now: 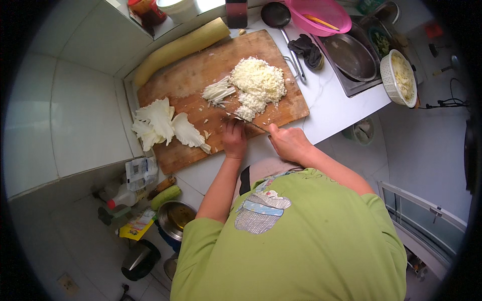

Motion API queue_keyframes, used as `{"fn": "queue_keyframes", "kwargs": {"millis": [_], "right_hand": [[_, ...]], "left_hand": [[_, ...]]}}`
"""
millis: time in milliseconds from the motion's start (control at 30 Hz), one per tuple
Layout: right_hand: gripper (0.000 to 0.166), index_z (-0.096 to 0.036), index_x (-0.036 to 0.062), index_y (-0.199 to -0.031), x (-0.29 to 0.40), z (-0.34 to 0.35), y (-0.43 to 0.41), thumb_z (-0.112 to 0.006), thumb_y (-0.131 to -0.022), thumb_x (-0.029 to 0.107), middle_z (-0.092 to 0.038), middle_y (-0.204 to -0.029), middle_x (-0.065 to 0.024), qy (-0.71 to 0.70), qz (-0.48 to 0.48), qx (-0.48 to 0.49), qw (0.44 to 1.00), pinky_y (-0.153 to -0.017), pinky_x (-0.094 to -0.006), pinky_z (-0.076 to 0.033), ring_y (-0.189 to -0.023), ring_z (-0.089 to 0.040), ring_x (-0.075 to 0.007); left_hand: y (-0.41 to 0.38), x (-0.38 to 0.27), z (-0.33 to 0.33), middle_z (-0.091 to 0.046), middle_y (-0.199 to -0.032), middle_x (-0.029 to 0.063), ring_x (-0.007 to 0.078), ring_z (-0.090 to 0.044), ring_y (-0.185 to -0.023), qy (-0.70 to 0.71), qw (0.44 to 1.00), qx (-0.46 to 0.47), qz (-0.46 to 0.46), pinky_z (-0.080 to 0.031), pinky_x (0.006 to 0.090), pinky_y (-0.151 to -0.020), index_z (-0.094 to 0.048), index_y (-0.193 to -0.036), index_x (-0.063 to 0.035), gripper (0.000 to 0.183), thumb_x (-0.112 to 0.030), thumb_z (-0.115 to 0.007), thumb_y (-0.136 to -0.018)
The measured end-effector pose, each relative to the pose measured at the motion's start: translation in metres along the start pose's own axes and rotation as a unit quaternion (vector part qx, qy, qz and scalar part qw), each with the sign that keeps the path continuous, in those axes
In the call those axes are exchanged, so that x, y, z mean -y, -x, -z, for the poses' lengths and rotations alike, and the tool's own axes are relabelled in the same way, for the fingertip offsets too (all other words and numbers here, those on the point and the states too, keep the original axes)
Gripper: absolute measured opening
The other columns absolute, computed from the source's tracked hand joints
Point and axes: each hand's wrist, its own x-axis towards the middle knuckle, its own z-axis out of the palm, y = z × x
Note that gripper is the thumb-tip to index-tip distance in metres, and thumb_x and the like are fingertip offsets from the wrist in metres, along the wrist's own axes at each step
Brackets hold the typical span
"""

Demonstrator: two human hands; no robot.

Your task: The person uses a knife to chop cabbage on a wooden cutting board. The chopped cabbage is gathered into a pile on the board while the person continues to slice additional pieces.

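Note:
My right hand (289,143) grips the handle end of a kitchen knife (251,123), whose thin blade edge runs up and left across the near side of the wooden cutting board (180,81). My left hand (234,140) rests at the board's near edge, fingertips close to the blade; whatever lies under them is hidden. Just beyond the knife sits a small bundle of cabbage strips (218,91). A large heap of finely chopped cabbage (260,81) adjoins it on the right. Whole pale cabbage leaves (156,120) lie on the board's left part.
A long pale gourd (180,50) lies behind the board. To the right are a ladle (276,15), a dark cloth (308,50), a pink basin (324,17), a sink holding a metal bowl (354,58), and a white basket (399,77) at the counter edge. A metal pot (175,218) stands lower left.

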Motion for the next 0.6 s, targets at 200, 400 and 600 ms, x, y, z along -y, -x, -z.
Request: {"fn": "queue_keyframes", "kwargs": {"millis": [200, 400, 600], "right_hand": [[0.017, -0.048, -0.0009, -0.096, 0.002, 0.002, -0.004, -0.053, -0.080, 0.005, -0.065, -0.063, -0.0193, 0.048, -0.003, 0.044, 0.998, -0.050, -0.0460, -0.052, -0.060, -0.068, -0.0355], [0.018, -0.049, -0.0011, -0.096, -0.002, -0.005, -0.003, -0.053, -0.080, 0.005, -0.065, -0.063, -0.0191, 0.028, -0.009, 0.021, 0.999, -0.051, -0.0457, -0.052, -0.060, -0.068, -0.0351], [0.017, -0.048, -0.0008, -0.096, 0.005, 0.005, 0.002, -0.053, -0.080, 0.005, -0.065, -0.062, -0.0186, 0.048, 0.016, 0.039, 0.998, -0.051, -0.0450, -0.052, -0.059, -0.067, -0.0347]], "left_hand": [[-0.014, -0.009, 0.010, -0.061, -0.102, 0.0144, 0.0361, -0.057, -0.094, -0.004, 0.999, -0.002, -0.034, -0.050, 0.0444, -0.083, -0.065, -0.095, -0.0043, 0.020, 0.001, -0.062, -0.076], [-0.012, -0.009, 0.013, -0.061, -0.101, 0.0141, 0.0358, -0.058, -0.093, 0.001, 1.000, -0.001, -0.029, -0.050, 0.0447, -0.082, -0.066, -0.095, -0.0052, 0.021, 0.001, -0.062, -0.076], [-0.010, -0.008, 0.011, -0.062, -0.101, 0.0140, 0.0355, -0.058, -0.093, -0.016, 1.000, 0.001, -0.027, -0.050, 0.0448, -0.082, -0.066, -0.094, -0.0059, 0.021, 0.001, -0.061, -0.075]]}}
